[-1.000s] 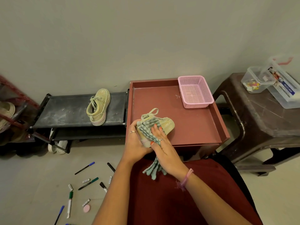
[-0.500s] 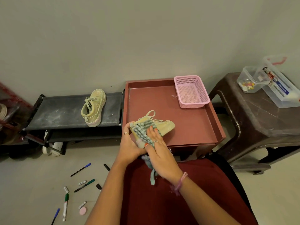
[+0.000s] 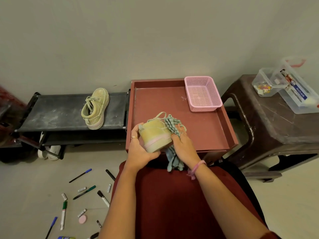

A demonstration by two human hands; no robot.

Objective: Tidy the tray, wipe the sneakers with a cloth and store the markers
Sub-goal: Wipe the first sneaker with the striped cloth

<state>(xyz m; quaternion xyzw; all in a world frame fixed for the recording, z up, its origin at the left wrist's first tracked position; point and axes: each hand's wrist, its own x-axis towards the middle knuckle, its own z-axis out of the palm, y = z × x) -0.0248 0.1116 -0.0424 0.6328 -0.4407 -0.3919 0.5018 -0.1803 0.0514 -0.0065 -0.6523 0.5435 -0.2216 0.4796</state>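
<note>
Head view: left hand point(image 3: 138, 150) curled round the heel of a sneaker point(image 3: 156, 135), thumb up at the heel tab, fingers under the sole, ring on one finger. Right hand point(image 3: 183, 145) lies on a striped cloth point(image 3: 170, 125), fingers fairly straight and slightly spread, pressing the cloth on the sneaker's right side; whether the thumb pinches the cloth cannot be told. Cloth's loose end hangs below the right palm, over the tray point(image 3: 207, 128) front edge. Sneaker tilted, heel toward camera, pink sole band showing, held at the tray's near-left part. Pink wristband on the right wrist.

Pink basket point(image 3: 214, 94) sits in the tray's far-right corner, well apart from the sneaker. Second sneaker point(image 3: 95, 109) lies on a black rack point(image 3: 57, 114) just left of the tray, toe toward the wall. Markers point(image 3: 84, 192) and caps scattered on the floor, lower left, near a pink round thing point(image 3: 83, 219). White shoes point(image 3: 50, 150) under the rack. Brown stool point(image 3: 269, 125) right of the tray, with two clear boxes point(image 3: 293, 94) on top. Red lap at bottom centre
</note>
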